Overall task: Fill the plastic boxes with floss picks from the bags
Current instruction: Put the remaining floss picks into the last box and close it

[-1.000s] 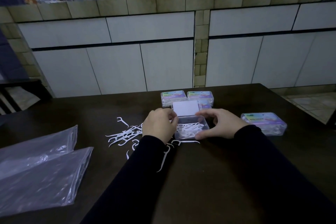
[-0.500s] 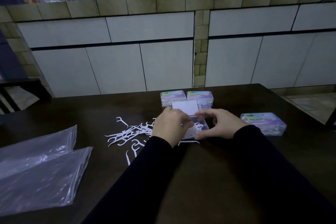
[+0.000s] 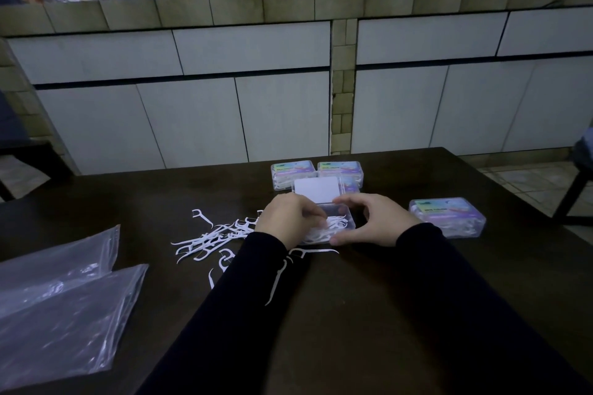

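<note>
At the middle of the dark table (image 3: 369, 314), an open plastic box (image 3: 337, 224) is framed by both hands, its white lid (image 3: 317, 189) folded back toward twelve o'clock. The left hand (image 3: 288, 221) is curled over the box's nine o'clock side with its fingertips dipped among the picks inside; whether a pick is pinched there cannot be told. The right hand (image 3: 373, 220) is curved round the three o'clock side, thumb at the near wall and fingers at the far rim, so the box is steadied.

Loose floss picks (image 3: 218, 237) are scattered at nine o'clock of the box, some partly under the left sleeve (image 3: 224, 298). A likely slip is that these are dragged or flicked by the sleeve, and one thin pick lying on the sleeve could be carried off. The light box could also be tipped if it is pressed unevenly.

Three closed boxes (image 3: 340, 170) crowd twelve o'clock behind the lid, and another box (image 3: 447, 216) sits near at three o'clock, so room there is tight. Open table is left toward six o'clock. Two flat plastic bags (image 3: 61, 308) lie well apart at eight o'clock, near the table's edge.
</note>
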Demonstrator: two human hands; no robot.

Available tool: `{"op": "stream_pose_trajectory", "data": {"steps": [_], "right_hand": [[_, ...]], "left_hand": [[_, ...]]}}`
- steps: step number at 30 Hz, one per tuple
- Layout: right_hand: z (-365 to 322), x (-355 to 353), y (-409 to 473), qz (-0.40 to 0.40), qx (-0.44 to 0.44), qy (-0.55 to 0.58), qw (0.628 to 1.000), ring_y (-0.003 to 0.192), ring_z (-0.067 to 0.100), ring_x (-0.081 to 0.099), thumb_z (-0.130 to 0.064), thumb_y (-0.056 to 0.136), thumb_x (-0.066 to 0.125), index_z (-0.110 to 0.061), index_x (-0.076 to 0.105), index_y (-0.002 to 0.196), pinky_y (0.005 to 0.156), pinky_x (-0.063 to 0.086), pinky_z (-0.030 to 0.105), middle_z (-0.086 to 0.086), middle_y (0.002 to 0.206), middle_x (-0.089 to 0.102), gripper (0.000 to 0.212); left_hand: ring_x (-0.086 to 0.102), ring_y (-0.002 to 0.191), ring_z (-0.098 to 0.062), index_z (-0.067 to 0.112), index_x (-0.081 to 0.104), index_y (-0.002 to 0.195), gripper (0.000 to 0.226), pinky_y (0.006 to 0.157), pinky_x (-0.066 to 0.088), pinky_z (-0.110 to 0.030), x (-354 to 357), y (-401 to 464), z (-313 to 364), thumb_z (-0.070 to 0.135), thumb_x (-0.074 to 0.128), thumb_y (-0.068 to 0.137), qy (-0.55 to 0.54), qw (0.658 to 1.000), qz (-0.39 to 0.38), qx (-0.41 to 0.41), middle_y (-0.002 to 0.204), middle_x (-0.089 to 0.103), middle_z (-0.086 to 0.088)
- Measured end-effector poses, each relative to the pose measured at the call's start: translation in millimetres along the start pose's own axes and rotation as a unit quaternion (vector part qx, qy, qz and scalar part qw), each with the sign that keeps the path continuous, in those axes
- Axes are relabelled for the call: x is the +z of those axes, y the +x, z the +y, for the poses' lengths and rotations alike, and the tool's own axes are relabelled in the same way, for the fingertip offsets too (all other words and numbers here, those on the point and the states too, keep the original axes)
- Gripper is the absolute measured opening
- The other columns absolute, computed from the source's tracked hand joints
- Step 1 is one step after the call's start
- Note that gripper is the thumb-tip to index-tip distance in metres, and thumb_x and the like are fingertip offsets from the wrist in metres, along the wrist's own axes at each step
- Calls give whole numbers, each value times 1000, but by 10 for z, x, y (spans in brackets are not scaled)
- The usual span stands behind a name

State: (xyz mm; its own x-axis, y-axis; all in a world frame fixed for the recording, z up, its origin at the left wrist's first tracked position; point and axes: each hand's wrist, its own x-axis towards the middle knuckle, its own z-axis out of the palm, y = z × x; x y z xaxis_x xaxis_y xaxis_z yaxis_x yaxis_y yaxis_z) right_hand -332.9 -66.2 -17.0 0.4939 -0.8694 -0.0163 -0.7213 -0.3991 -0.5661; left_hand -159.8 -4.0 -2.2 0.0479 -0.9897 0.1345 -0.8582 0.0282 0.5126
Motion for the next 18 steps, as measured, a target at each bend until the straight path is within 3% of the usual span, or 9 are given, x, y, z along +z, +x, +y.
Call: {"op": "stream_pose_trajectory", "data": {"steps": [3, 8, 11, 14, 18], "right_hand": [[-16, 23, -34, 20, -5, -40, 999, 133, 14, 36, -62, 65, 76, -40, 42, 139, 109, 36, 45, -9, 146, 39, 85], [-110, 82, -124, 77, -5, -96, 992, 130, 14, 28, -72, 66, 69, -46, 34, 141, 104, 34, 38, -8, 142, 30, 87], [-250, 120, -200, 137, -75, -108, 982, 123, 11, 33, -64, 76, 66, -44, 50, 129, 103, 31, 34, -10, 129, 41, 59], [-483, 201, -287, 127, -172, -155, 964, 112, 8, 38, -51, 87, 59, -40, 62, 113, 102, 29, 36, -16, 113, 49, 28], [-809, 401, -264, 93, -214, -247, 941, 116, 11, 36, -40, 92, 53, -38, 56, 126, 100, 24, 38, -13, 123, 51, 34]], "left_hand": [[59, 96, -9, 28, 75, 95, 12, 88, 45, -25, -13, -39, -78, 29, 65, 89, -34, 999, 31, 6, 101, 68, 7], [57, 88, -1, 32, 74, 88, 11, 78, 44, -22, -113, -128, -143, 32, 63, 89, -57, 996, 67, 10, 92, 69, 15], [55, 82, -2, 31, 73, 90, 12, 72, 41, -22, -236, -265, -208, 36, 62, 89, -29, 996, 88, -10, 89, 67, 15], [59, 89, -7, 31, 72, 92, 13, 79, 47, -28, -361, -412, -369, 38, 62, 88, 31, 992, 115, -44, 92, 66, 12], [53, 105, -15, 32, 67, 110, 27, 91, 46, -32, -532, -553, -685, 40, 64, 85, 83, 983, 131, -100, 111, 57, 7]]}}
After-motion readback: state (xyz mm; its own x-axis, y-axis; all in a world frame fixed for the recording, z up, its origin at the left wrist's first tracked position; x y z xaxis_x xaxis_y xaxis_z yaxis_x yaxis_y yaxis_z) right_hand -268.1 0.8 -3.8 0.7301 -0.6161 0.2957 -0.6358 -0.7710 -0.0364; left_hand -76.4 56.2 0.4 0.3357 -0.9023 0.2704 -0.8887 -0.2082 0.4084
